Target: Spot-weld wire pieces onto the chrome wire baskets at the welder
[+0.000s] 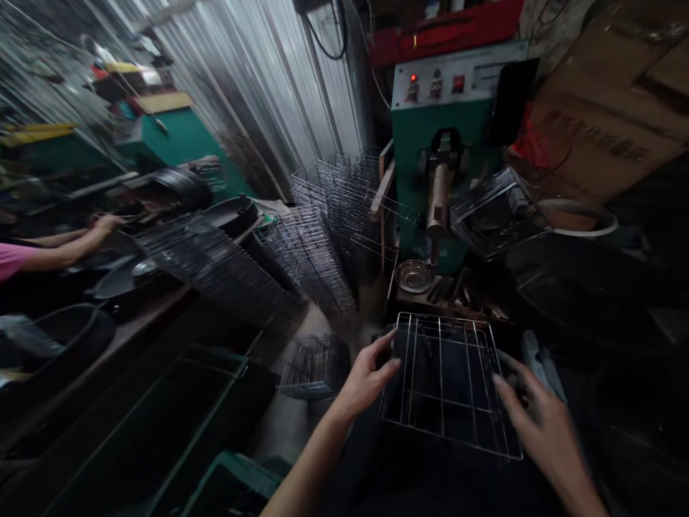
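A rectangular wire rack [446, 380] lies flat in front of me, low in the view. My left hand [366, 377] grips its left edge with the fingers curled over the outer wire. My right hand [538, 420] holds the right edge, fingers bent around the wire. Just beyond the rack stands a green welding machine [430, 136] with a copper electrode arm [438, 197] that points down toward a small metal bowl [413, 276].
Stacks of finished wire racks [328, 215] lean to the left of the machine, and more lie on a bench [209, 262]. A small wire stack [315, 366] sits on the floor. Another person's arm [64, 244] reaches in at far left. Green crates [226, 481] stand below.
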Action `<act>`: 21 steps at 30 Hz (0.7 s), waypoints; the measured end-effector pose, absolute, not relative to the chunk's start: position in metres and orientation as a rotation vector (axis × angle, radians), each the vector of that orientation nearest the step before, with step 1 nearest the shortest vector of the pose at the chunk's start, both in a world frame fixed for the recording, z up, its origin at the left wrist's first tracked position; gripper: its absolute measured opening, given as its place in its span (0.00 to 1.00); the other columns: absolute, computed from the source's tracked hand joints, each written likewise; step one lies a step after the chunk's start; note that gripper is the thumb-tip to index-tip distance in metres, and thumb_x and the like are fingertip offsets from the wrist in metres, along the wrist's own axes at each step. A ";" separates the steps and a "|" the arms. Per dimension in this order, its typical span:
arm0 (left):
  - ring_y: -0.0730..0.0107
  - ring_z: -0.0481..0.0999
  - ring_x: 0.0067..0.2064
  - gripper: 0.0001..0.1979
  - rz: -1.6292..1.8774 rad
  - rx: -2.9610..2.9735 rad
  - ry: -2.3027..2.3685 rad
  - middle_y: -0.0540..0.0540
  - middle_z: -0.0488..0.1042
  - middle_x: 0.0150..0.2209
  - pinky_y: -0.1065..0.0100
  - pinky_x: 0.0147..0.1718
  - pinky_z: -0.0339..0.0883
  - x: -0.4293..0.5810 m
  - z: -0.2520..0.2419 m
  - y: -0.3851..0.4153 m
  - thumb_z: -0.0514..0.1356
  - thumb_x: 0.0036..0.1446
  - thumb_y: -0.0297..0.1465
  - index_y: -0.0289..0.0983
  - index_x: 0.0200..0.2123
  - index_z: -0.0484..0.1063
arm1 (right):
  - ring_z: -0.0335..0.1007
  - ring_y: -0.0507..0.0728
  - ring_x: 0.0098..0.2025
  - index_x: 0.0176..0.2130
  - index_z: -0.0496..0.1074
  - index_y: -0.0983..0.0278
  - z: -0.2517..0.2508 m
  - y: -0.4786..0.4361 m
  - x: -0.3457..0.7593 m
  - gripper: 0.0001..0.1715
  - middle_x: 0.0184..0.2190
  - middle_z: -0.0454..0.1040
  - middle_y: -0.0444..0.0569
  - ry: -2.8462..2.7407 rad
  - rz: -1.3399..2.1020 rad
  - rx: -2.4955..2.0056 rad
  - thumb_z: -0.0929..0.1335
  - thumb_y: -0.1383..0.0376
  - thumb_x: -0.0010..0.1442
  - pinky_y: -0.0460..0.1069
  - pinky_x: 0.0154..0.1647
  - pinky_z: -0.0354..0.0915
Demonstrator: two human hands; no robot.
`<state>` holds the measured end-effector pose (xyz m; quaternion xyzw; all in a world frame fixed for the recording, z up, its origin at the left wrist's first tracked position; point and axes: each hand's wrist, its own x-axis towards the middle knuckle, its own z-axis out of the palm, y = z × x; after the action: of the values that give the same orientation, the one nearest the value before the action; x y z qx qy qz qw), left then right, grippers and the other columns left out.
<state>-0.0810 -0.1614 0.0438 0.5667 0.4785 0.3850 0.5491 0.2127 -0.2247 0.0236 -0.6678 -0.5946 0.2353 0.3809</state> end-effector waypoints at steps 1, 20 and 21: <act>0.54 0.66 0.64 0.31 0.903 1.361 1.138 0.42 0.69 0.63 0.53 0.67 0.55 -0.081 0.043 -0.162 0.63 0.58 0.34 0.36 0.65 0.64 | 0.78 0.59 0.44 0.61 0.68 0.57 0.024 -0.226 0.213 0.29 0.45 0.78 0.49 -1.524 0.601 -1.706 0.64 0.47 0.67 0.50 0.45 0.74; 0.51 0.43 0.73 0.33 0.598 1.703 1.200 0.45 0.50 0.72 0.46 0.69 0.40 -0.102 0.014 -0.165 0.51 0.67 0.48 0.44 0.70 0.51 | 0.63 0.65 0.64 0.61 0.71 0.60 -0.009 -0.235 0.223 0.31 0.61 0.70 0.51 -1.284 0.898 -1.584 0.66 0.47 0.65 0.62 0.68 0.56; 0.48 0.43 0.73 0.38 0.576 1.711 1.151 0.44 0.48 0.73 0.45 0.69 0.41 -0.105 0.015 -0.165 0.55 0.64 0.50 0.44 0.71 0.49 | 0.61 0.64 0.66 0.63 0.69 0.60 -0.007 -0.238 0.224 0.33 0.62 0.68 0.51 -1.313 0.934 -1.565 0.65 0.46 0.66 0.62 0.69 0.53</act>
<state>-0.1054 -0.1647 0.0151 0.7012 0.4715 0.2359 0.4799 0.2245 -0.2377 -0.0065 -0.6280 -0.5270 0.3748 0.4329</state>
